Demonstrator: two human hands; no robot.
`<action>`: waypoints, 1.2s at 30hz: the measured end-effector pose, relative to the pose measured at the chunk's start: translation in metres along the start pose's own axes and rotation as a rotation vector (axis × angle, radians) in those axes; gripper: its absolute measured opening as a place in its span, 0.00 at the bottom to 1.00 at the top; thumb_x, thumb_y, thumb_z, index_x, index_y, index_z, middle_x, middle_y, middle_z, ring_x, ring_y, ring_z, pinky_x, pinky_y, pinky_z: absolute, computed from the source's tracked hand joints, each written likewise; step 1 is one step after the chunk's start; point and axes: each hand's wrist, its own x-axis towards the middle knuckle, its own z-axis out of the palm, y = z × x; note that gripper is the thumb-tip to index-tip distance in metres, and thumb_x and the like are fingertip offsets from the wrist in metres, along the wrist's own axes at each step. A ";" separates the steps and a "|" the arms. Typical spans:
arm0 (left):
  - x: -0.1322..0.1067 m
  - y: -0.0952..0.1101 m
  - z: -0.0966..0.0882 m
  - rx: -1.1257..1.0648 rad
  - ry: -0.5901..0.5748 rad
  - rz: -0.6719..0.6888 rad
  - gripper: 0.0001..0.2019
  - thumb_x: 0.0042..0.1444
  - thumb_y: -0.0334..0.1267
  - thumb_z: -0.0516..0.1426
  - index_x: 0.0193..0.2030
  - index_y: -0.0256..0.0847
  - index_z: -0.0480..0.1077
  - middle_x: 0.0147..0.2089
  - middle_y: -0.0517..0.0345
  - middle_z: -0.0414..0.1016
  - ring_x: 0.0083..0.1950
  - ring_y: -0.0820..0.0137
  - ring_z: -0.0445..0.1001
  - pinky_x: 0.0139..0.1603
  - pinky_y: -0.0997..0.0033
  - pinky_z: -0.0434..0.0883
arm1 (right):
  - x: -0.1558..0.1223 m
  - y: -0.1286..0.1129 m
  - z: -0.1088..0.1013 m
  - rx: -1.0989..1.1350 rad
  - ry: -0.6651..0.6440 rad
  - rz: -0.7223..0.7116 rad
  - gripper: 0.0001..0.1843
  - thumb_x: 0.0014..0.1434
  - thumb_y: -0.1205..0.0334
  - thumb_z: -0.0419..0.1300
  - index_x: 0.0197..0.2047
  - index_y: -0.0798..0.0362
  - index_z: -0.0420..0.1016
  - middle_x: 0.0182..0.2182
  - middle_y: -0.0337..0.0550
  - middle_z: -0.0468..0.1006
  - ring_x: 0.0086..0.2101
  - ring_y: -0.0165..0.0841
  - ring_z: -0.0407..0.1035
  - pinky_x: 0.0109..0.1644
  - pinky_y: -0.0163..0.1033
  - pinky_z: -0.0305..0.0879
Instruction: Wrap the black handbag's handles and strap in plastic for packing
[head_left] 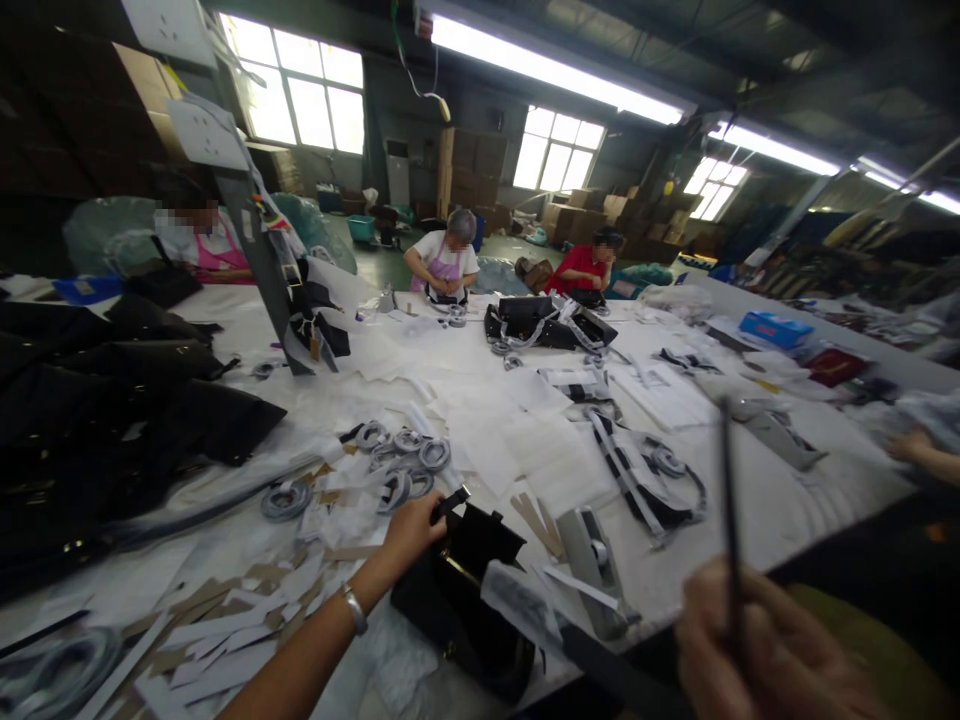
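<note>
A black handbag (461,625) lies open-topped at the table's near edge. My left hand (412,530) pinches a short black strap (452,500) with a gold-coloured metal end at the bag's upper left. Close to the camera, my right hand (757,640) is closed round a thin dark strip (727,500) that stands nearly upright; it is blurred, so its kind is unclear. Between the hands, a black strap partly wrapped in pale film (525,605) crosses the bag's right side and runs down toward the lower right.
Paper and card strips (225,630) litter the left front, beside coiled wrapped straps (405,455). Black bags (112,400) are heaped far left. A grey tape dispenser (592,570) stands right of the bag. A post (259,270) rises from the table. Several co-workers (446,262) sit opposite; another person's hand (911,445) shows right.
</note>
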 end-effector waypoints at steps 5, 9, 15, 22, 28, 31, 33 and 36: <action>-0.022 -0.019 -0.015 -0.297 0.060 -0.005 0.19 0.59 0.44 0.52 0.53 0.35 0.66 0.46 0.48 0.77 0.49 0.62 0.77 0.48 0.66 0.74 | 0.038 0.083 0.056 -0.109 -0.213 0.249 0.20 0.59 0.46 0.62 0.42 0.56 0.77 0.25 0.43 0.76 0.21 0.26 0.67 0.23 0.29 0.61; -0.044 -0.020 -0.012 -0.470 0.007 0.003 0.21 0.61 0.48 0.53 0.55 0.36 0.67 0.51 0.45 0.76 0.50 0.59 0.77 0.50 0.62 0.74 | 0.078 0.155 0.066 -0.071 -0.181 0.303 0.20 0.53 0.45 0.67 0.38 0.54 0.77 0.35 0.42 0.76 0.30 0.30 0.73 0.22 0.27 0.61; -0.058 -0.013 -0.011 -0.255 -0.086 0.193 0.18 0.64 0.42 0.52 0.58 0.43 0.69 0.56 0.50 0.75 0.58 0.59 0.72 0.60 0.59 0.67 | 0.101 0.182 0.082 0.124 -0.209 0.344 0.20 0.50 0.48 0.70 0.38 0.54 0.78 0.36 0.42 0.78 0.33 0.29 0.74 0.29 0.27 0.68; -0.071 0.007 -0.008 -0.266 0.139 0.059 0.23 0.55 0.38 0.61 0.59 0.45 0.66 0.52 0.53 0.78 0.54 0.60 0.75 0.58 0.61 0.70 | 0.096 0.177 0.093 0.091 -0.221 0.289 0.20 0.53 0.49 0.69 0.39 0.58 0.79 0.32 0.45 0.80 0.33 0.30 0.74 0.41 0.33 0.69; -0.071 0.018 -0.014 -0.211 0.133 0.142 0.16 0.59 0.41 0.58 0.53 0.45 0.73 0.55 0.53 0.77 0.57 0.59 0.73 0.62 0.57 0.67 | 0.087 0.170 0.077 -0.085 -0.257 0.200 0.20 0.58 0.47 0.64 0.43 0.55 0.76 0.16 0.30 0.65 0.17 0.21 0.55 0.22 0.27 0.49; -0.067 0.014 -0.020 -0.274 0.135 0.110 0.17 0.60 0.42 0.56 0.55 0.42 0.72 0.57 0.50 0.76 0.59 0.58 0.72 0.63 0.56 0.66 | 0.084 0.169 0.058 -0.260 -0.197 0.174 0.22 0.58 0.43 0.61 0.37 0.56 0.75 0.13 0.26 0.55 0.16 0.21 0.44 0.20 0.29 0.38; -0.065 0.010 -0.022 -0.359 0.131 0.079 0.18 0.61 0.42 0.54 0.56 0.40 0.72 0.58 0.49 0.75 0.60 0.58 0.71 0.64 0.55 0.65 | 0.081 0.172 0.044 -0.326 -0.202 0.199 0.24 0.56 0.40 0.61 0.32 0.56 0.74 0.13 0.26 0.53 0.15 0.21 0.43 0.20 0.31 0.36; -0.065 0.005 -0.019 -0.483 0.099 0.051 0.20 0.62 0.44 0.53 0.57 0.39 0.71 0.58 0.50 0.75 0.62 0.59 0.70 0.66 0.56 0.63 | 0.074 0.180 0.033 -0.347 -0.218 0.251 0.26 0.53 0.37 0.62 0.29 0.55 0.73 0.12 0.26 0.51 0.15 0.21 0.42 0.19 0.32 0.35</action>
